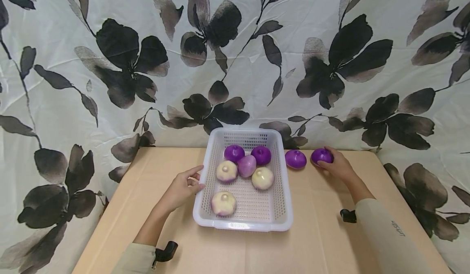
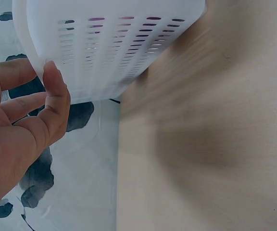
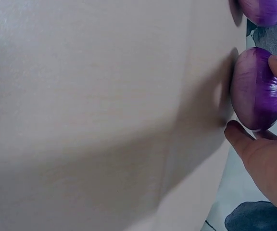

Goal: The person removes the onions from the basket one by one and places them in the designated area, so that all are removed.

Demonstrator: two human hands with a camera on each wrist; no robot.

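Observation:
A white slotted plastic basket (image 1: 245, 226) stands on the table. My left hand (image 1: 183, 187) is at its left side, thumb and fingers at the rim; the left wrist view shows fingertips holding the rim's edge (image 2: 25, 29). My right hand (image 1: 339, 166) grips a shiny purple onion (image 1: 322, 155) near the table's far edge; in the right wrist view fingers and thumb lie around this onion (image 3: 254, 91). Another purple onion (image 1: 295, 159) lies between it and the basket. Several onions sit inside the basket, among them a pale one (image 1: 224, 203) and a pinkish one (image 1: 247, 166).
The light wooden table (image 1: 323, 233) extends around the basket. Behind it hangs a white cloth (image 1: 271, 90) printed with dark flowers, close to the basket's back rim and the table's far edge. A small black device (image 1: 167, 251) sits at each wrist.

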